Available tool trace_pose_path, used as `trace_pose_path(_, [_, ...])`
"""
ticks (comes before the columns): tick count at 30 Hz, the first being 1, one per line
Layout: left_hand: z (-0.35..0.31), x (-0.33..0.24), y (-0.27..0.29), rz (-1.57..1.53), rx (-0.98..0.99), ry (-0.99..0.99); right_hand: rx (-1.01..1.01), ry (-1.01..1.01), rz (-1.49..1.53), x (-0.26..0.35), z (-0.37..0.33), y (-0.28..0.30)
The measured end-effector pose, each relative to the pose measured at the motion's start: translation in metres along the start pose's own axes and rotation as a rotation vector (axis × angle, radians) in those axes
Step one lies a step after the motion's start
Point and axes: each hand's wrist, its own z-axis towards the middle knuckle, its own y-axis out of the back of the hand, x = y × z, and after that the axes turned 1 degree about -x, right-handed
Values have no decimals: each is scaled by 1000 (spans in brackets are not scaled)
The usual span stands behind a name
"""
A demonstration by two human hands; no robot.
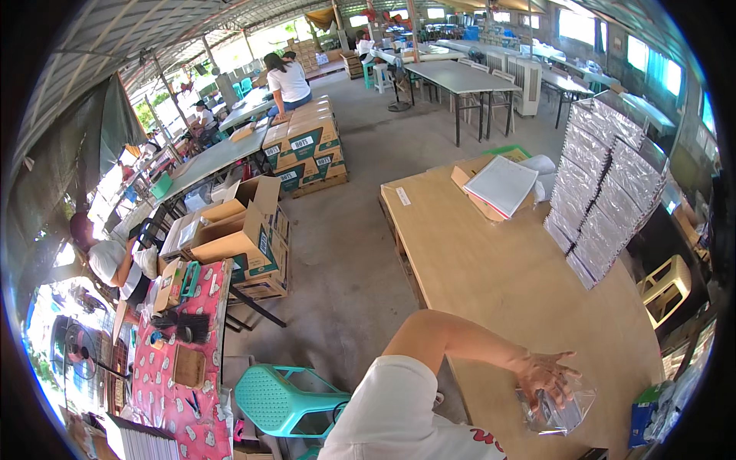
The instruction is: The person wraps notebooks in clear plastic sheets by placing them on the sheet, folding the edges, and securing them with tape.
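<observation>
My left hand (548, 377) reaches across from the lower middle, its elbow bent and its fingers spread. It lies over a clear plastic packet (566, 418) with something greyish inside, near the close right part of the wooden table (483, 268). The palm seems to touch the packet, and the hand hides part of its contents. Farther along the table rise two tall stacks of shiny plastic-wrapped packets (594, 180) with dark edges. My right hand is out of view.
Beyond the stacks' left side, papers in a plastic sleeve (502, 184) rest on cardboard. A teal stool (280, 399) stands left of me, beside a table with a pink cloth (153, 399). Cartons (245, 238) are piled farther off. A person (115, 261) sits at left.
</observation>
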Motion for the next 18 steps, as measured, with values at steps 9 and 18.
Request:
trace_pose_path(9, [2, -2, 2, 0, 25, 15, 127, -69, 107, 11, -2, -17])
trace_pose_path(18, [3, 6, -5, 9, 25, 8, 126, -114, 212, 11, -5, -17])
